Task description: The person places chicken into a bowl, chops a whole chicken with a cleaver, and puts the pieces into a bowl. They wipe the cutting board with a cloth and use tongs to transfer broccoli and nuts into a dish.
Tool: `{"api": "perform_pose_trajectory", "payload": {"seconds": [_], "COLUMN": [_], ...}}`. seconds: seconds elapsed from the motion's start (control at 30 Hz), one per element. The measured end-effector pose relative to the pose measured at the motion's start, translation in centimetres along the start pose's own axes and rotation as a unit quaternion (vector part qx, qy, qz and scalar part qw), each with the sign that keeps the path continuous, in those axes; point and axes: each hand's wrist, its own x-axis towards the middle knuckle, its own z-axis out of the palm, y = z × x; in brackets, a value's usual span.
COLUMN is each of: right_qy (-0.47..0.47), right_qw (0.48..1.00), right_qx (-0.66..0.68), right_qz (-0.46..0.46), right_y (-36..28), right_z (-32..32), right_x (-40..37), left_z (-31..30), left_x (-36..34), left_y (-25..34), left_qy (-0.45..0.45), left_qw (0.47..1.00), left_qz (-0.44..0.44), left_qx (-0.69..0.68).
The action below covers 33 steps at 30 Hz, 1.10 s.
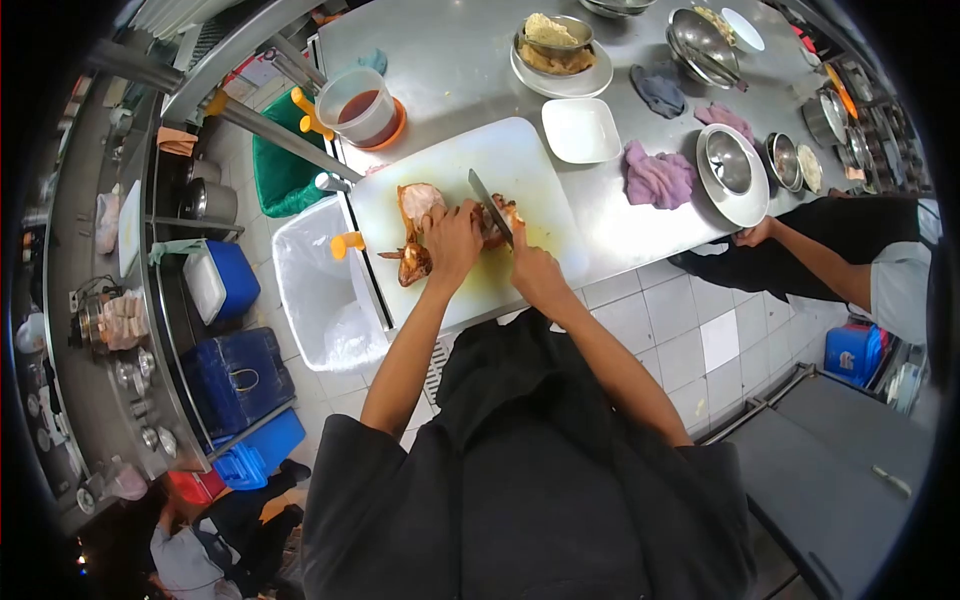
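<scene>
A white cutting board [540, 170] lies on the steel table before me. My right hand [540, 272] grips a knife, its blade [484, 198] pointing away from me across browned roast meat [508, 212] at the board's middle. Beside the blade, my left hand [455, 242] presses on the meat with its fingers bent; the fingers partly hide it. To the left of that hand are a pale-faced piece of roast meat [420, 198] and a dark glazed piece [414, 264], which looks like roast poultry.
A tub of reddish liquid [362, 108] stands beyond the board's left corner. A square white dish [581, 131], a purple cloth [658, 176] and metal bowls on a plate [745, 205] lie rightward. A lined bin [325, 285] stands below left. Another person's hand [755, 232] is at the right.
</scene>
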Motion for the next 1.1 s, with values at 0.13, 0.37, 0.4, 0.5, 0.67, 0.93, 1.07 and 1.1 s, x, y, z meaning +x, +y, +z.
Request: {"api": "perform_pose_trajectory", "payload": {"seconds": [0.13, 0.37, 0.4, 0.5, 0.67, 0.93, 1.07, 1.1], "right_qy": [-0.019, -0.014, -0.013, 0.007, 0.016, 0.047, 0.010, -0.005], "right_qw": [1.000, 1.000, 1.000, 0.999, 0.999, 0.999, 1.000, 1.000], "right_qx": [-0.014, -0.009, -0.010, -0.033, -0.029, -0.003, -0.016, -0.020], "right_qz": [0.017, 0.004, 0.005, 0.000, -0.013, -0.023, 0.002, -0.005], "right_y": [0.3, 0.1, 0.1, -0.1, 0.1, 0.2, 0.3, 0.5], "right_z": [-0.1, -0.1, -0.2, -0.1, 0.1, 0.4, 1.0, 2.2], "right_x": [-0.3, -0.2, -0.4, -0.8, -0.8, -1.1, -0.9, -2.5], "left_z": [0.0, 0.2, 0.2, 0.3, 0.2, -6.9, 2.6, 2.7], "left_x": [0.1, -1.6, -1.8, -1.9, -1.9, 7.0, 8.3, 6.4], "left_y": [-0.6, -0.2, -0.1, -0.3, -0.1, 5.4, 6.5, 6.4], "left_qy": [0.008, -0.016, -0.016, -0.004, 0.000, 0.246, 0.098, 0.052], "left_qw": [0.998, 0.997, 0.997, 0.997, 0.995, 0.900, 0.952, 0.953], "left_qz": [0.048, 0.057, 0.058, 0.057, 0.053, 0.051, 0.272, 0.276], "left_qx": [-0.047, -0.055, -0.056, -0.056, -0.082, -0.356, -0.099, -0.115]}}
